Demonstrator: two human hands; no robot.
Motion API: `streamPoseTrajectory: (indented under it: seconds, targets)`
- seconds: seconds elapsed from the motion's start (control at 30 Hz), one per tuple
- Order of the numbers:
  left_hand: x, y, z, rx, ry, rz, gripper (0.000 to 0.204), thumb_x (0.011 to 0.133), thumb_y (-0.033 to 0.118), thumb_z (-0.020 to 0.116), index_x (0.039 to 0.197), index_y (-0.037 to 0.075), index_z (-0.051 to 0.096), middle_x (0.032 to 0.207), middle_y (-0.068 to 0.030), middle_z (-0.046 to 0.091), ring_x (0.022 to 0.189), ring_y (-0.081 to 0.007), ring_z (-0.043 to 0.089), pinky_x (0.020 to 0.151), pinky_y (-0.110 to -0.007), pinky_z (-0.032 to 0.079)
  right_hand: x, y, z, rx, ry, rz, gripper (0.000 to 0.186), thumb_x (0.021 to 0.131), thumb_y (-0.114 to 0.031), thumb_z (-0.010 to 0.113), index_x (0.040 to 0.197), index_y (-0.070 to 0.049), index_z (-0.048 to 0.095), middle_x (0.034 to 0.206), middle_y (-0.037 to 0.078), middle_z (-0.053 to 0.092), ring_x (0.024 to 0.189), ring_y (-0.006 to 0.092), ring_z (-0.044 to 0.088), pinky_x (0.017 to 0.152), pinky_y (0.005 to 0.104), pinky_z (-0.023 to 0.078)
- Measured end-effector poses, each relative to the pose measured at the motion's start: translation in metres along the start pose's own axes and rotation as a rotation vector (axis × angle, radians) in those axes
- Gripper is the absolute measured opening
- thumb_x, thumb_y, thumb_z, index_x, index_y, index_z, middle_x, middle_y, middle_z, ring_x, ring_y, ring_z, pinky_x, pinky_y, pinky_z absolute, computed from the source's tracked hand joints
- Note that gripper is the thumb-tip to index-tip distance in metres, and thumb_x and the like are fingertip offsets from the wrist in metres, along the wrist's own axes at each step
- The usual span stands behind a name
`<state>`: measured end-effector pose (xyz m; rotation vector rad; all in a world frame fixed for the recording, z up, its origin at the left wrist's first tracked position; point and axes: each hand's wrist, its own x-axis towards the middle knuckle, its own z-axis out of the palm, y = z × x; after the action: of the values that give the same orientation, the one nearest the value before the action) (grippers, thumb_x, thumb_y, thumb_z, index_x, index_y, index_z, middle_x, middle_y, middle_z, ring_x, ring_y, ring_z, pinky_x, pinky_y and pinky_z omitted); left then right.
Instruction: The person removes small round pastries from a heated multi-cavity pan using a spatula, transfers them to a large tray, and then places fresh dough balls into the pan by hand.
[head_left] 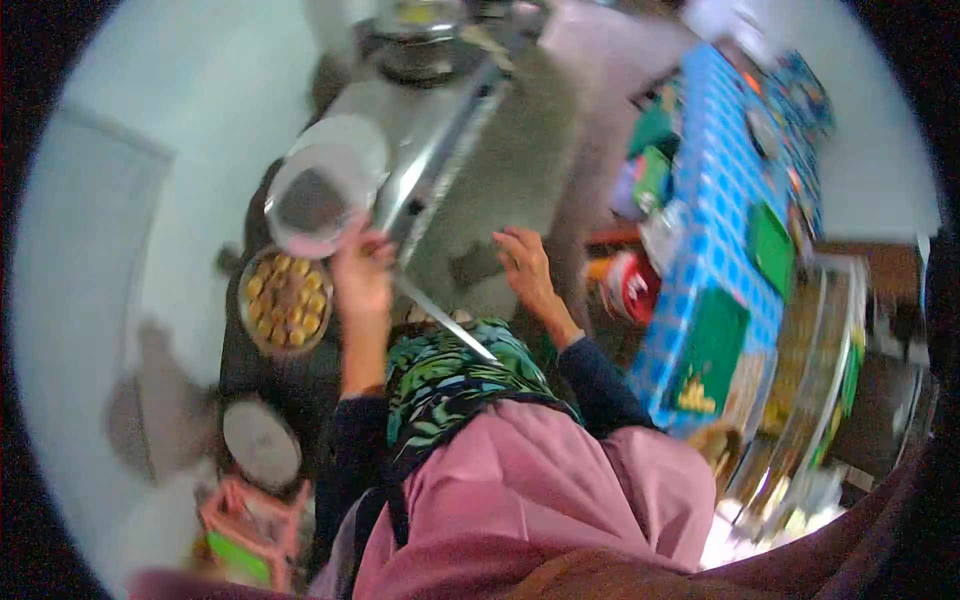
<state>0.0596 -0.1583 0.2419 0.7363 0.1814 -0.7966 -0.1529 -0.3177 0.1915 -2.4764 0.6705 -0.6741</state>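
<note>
My left hand (362, 275) is closed and blurred by motion, with its fingers beside the rim of a pale round bowl (285, 215) that has a dark middle. From this hand a long thin metal utensil (447, 322) slants down across the front of my patterned skirt; its kind is too blurred to tell. Just below the bowl stands a round dish of yellowish round pieces (287, 302). My right hand (527, 268) hangs over the floor, fingers bent and apart, holding nothing.
A metal stove (425, 165) bearing a pot (420, 25) runs along the left. At right is a table with a blue checked cloth (705, 160) and green trays (715, 350). A red-and-white tub (632, 285) stands beside it. Lower left are a round lid (262, 442) and a pink rack (255, 515).
</note>
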Motion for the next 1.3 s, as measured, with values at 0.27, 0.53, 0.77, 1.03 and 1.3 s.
streamPoseTrajectory:
  seconds: [0.27, 0.53, 0.77, 1.03, 1.3]
  targets:
    - [0.0, 0.008, -0.025, 0.15, -0.12, 0.027, 0.036, 0.088, 0.027, 0.05, 0.11, -0.002, 0.049, 0.064, 0.0013, 0.043, 0.057, -0.0078, 0.038, 0.048, -0.02, 0.03, -0.156, 0.265, 0.011, 1.705, 1.391, 1.234, 0.095, 0.062, -0.067, 0.058, 0.131, -0.013, 0.022, 0.133, 0.021, 0.014, 0.12, 0.0373, 0.022, 0.092, 0.0554, 0.029]
    - [0.017, -0.119, 0.05, 0.423, -0.151, -0.188, 0.034, 0.09, 0.026, 0.045, 0.108, -0.003, 0.05, 0.061, -0.0022, 0.046, 0.05, -0.0092, 0.039, 0.043, -0.021, 0.028, -0.207, 0.355, 0.002, 1.2, 0.904, 1.449, 0.067, 0.066, -0.044, 0.067, 0.118, -0.011, 0.041, 0.106, 0.014, 0.047, 0.083, 0.0276, 0.051, 0.064, 0.0399, 0.046]
    - [0.091, -0.26, 0.125, 0.417, -0.162, -0.332, 0.034, 0.091, 0.026, 0.042, 0.107, -0.003, 0.049, 0.062, -0.0019, 0.046, 0.049, -0.0091, 0.038, 0.043, -0.022, 0.028, -0.231, 0.507, 0.023, 0.205, 0.376, 1.483, 0.028, 0.064, -0.03, 0.07, 0.082, -0.009, 0.063, 0.069, 0.004, 0.056, 0.057, 0.019, 0.052, 0.042, 0.0333, 0.042]
    - [0.14, -0.374, 0.1, 0.311, -0.029, -0.695, 0.041, 0.091, 0.034, 0.042, 0.11, -0.002, 0.051, 0.062, 0.0006, 0.049, 0.05, -0.0083, 0.039, 0.045, -0.026, 0.033, -0.166, 0.552, 0.042, -0.116, -0.268, 1.104, 0.036, 0.06, -0.022, 0.071, 0.091, -0.006, 0.061, 0.094, 0.015, 0.053, 0.086, 0.0319, 0.051, 0.073, 0.0416, 0.044]
    - [0.178, -0.44, 0.037, 0.199, 0.055, -0.804, 0.035, 0.092, 0.03, 0.039, 0.103, 0.0, 0.053, 0.057, 0.0023, 0.038, 0.046, -0.006, 0.034, 0.041, -0.019, 0.03, -0.049, 0.6, 0.169, -0.329, -0.521, 0.542, 0.026, 0.072, -0.015, 0.058, 0.097, -0.008, 0.063, 0.129, 0.021, 0.03, 0.111, 0.0361, 0.036, 0.086, 0.0446, 0.035]
